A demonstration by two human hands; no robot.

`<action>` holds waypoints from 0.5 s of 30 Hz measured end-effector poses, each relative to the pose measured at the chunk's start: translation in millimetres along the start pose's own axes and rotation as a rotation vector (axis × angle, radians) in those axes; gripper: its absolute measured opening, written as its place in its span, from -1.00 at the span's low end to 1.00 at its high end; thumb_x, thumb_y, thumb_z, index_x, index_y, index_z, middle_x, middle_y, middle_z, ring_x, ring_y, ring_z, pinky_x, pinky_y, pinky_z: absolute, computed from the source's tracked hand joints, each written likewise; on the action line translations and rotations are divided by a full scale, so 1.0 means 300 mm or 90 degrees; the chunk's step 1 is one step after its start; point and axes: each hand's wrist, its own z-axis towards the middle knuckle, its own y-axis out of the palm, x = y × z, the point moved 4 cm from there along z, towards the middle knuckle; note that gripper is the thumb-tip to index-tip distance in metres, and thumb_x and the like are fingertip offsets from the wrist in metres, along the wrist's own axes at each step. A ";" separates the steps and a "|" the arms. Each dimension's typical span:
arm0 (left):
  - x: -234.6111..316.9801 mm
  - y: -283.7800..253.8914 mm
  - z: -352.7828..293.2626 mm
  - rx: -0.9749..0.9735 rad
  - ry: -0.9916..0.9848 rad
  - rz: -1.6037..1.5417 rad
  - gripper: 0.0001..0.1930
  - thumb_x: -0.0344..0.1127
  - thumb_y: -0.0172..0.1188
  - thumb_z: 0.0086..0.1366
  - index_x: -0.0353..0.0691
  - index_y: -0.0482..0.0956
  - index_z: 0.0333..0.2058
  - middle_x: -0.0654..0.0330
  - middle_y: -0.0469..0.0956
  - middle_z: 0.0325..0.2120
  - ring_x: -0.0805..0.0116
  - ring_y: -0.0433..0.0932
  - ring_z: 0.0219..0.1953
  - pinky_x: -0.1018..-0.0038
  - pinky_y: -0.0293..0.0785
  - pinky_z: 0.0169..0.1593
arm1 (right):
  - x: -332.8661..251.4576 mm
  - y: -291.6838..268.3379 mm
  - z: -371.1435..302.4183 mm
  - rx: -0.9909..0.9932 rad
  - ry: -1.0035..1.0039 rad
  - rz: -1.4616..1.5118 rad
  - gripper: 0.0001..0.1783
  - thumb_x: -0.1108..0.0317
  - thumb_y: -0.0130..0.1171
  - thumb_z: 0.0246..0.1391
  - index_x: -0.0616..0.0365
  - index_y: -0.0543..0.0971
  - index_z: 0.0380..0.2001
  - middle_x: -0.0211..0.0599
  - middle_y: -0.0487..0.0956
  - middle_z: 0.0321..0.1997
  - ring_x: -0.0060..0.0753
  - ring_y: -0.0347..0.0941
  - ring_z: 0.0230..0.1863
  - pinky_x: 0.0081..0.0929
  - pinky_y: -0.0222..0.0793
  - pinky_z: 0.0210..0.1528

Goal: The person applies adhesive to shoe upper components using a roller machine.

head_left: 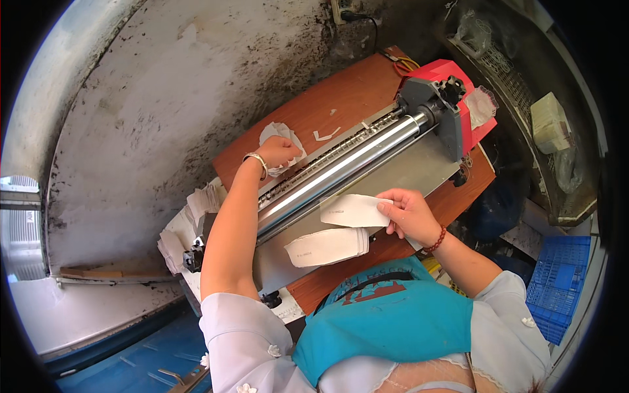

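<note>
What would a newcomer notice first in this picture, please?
Probably the shiny metal roller, running diagonally across the middle, and the red housing at its upper-right end. Then the turquoise apron at bottom centre, and the pale piece in the right hand, beside a similar stack.

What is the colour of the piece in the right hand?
The piece is off-white, seen best in the head view.

Table [367,85]: reddish-brown, stood slantwise before me | Across it: my roller machine [341,171], silver cylinder running lengthwise, red housing at its right end | Behind the cylinder, to my left: a loose pile of pale pieces [272,131] lay on the wood | Farther right: thin white scraps [325,135] lay scattered
</note>
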 end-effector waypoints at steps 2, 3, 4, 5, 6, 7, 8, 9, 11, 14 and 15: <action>0.043 0.041 -0.046 -0.051 -0.002 -0.027 -0.79 -0.12 0.21 0.10 -0.13 0.60 -0.45 0.38 0.44 -0.58 0.55 0.40 -0.54 0.56 0.29 -0.45 | -0.006 0.022 0.021 -0.003 -0.007 0.017 -0.68 0.36 0.04 0.17 0.35 0.46 -0.07 -0.32 0.57 -0.40 -0.70 0.44 -0.61 -0.80 0.21 -0.76; 0.058 0.062 -0.060 -0.077 0.024 -0.050 -0.78 -0.12 0.21 0.10 -0.14 0.59 -0.44 0.37 0.46 -0.56 0.56 0.40 -0.52 0.57 0.29 -0.43 | -0.012 0.028 0.028 -0.001 -0.008 0.036 -0.68 0.37 0.02 0.17 0.35 0.46 -0.07 -0.30 0.57 -0.37 -0.68 0.45 -0.60 -0.80 0.23 -0.75; 0.067 0.073 -0.078 -0.100 0.047 -0.075 -0.78 -0.13 0.22 0.10 -0.16 0.59 -0.42 0.36 0.48 -0.54 0.56 0.39 -0.50 0.59 0.30 -0.41 | -0.017 0.033 0.037 -0.004 -0.008 0.053 -0.67 0.37 0.01 0.18 0.36 0.45 -0.06 -0.28 0.57 -0.34 -0.67 0.46 -0.59 -0.80 0.25 -0.74; 0.073 0.075 -0.090 -0.099 0.048 -0.076 -0.78 -0.13 0.22 0.10 -0.16 0.59 -0.42 0.36 0.48 -0.54 0.56 0.39 -0.50 0.59 0.30 -0.41 | -0.019 0.028 0.045 -0.015 -0.009 0.034 -0.66 0.35 -0.02 0.19 0.38 0.44 -0.05 -0.25 0.58 -0.28 -0.65 0.48 -0.57 -0.78 0.29 -0.72; 0.090 0.075 -0.101 -0.089 0.099 -0.027 -0.78 -0.15 0.23 0.10 -0.18 0.59 -0.39 0.34 0.50 -0.50 0.56 0.40 -0.46 0.58 0.32 -0.37 | -0.013 0.025 0.044 -0.014 -0.008 0.033 -0.66 0.35 -0.02 0.19 0.38 0.44 -0.05 -0.25 0.58 -0.28 -0.65 0.48 -0.57 -0.78 0.29 -0.72; 0.097 0.074 -0.118 -0.076 0.148 0.020 -0.78 -0.18 0.25 0.10 -0.20 0.59 -0.36 0.33 0.52 -0.47 0.57 0.42 -0.43 0.58 0.34 -0.33 | -0.015 0.023 0.039 0.011 -0.039 0.016 -0.67 0.35 0.00 0.18 0.36 0.45 -0.06 -0.24 0.58 -0.26 -0.62 0.48 -0.58 -0.73 0.32 -0.69; 0.082 0.074 -0.114 -0.074 0.146 0.018 -0.78 -0.18 0.25 0.10 -0.20 0.59 -0.36 0.33 0.52 -0.47 0.57 0.42 -0.43 0.58 0.34 -0.33 | -0.015 0.020 0.035 0.037 -0.069 0.000 -0.68 0.36 0.01 0.17 0.33 0.47 -0.07 -0.22 0.59 -0.24 -0.60 0.48 -0.58 -0.67 0.35 -0.66; 0.059 0.068 -0.097 -0.068 0.140 0.015 -0.78 -0.22 0.26 0.08 -0.22 0.60 -0.36 0.31 0.54 -0.45 0.55 0.43 -0.42 0.56 0.36 -0.31 | 0.004 0.033 0.027 0.035 -0.067 -0.002 -0.68 0.36 0.01 0.17 0.33 0.47 -0.07 -0.22 0.59 -0.24 -0.60 0.48 -0.58 -0.67 0.35 -0.66; 0.052 0.053 -0.077 -0.064 0.134 0.011 -0.79 -0.26 0.27 0.06 -0.25 0.60 -0.35 0.29 0.56 -0.44 0.53 0.45 -0.41 0.54 0.39 -0.28 | -0.014 0.099 -0.015 0.010 -0.356 -0.315 -0.70 0.37 0.16 0.05 0.22 0.51 -0.12 -0.25 0.56 -0.23 -0.44 0.49 -0.47 -0.51 0.41 -0.49; 0.026 -0.021 -0.045 0.120 0.139 0.015 -0.80 -0.34 0.27 0.03 -0.29 0.60 -0.35 0.26 0.57 -0.45 0.50 0.47 -0.40 0.52 0.41 -0.25 | -0.066 0.198 -0.064 0.052 -0.607 -0.636 -0.67 0.37 0.29 -0.12 0.12 0.54 -0.21 -0.29 0.50 -0.27 -0.28 0.44 -0.33 -0.41 0.39 -0.32; 0.006 -0.059 -0.030 0.205 0.157 0.013 -0.81 -0.35 0.23 0.02 -0.28 0.60 -0.36 0.19 0.59 -0.44 0.43 0.51 -0.38 0.49 0.43 -0.24 | -0.055 0.211 -0.055 0.046 -0.602 -0.651 -0.65 0.35 0.33 -0.21 0.09 0.54 -0.26 -0.33 0.46 -0.29 -0.23 0.38 -0.25 -0.37 0.35 -0.25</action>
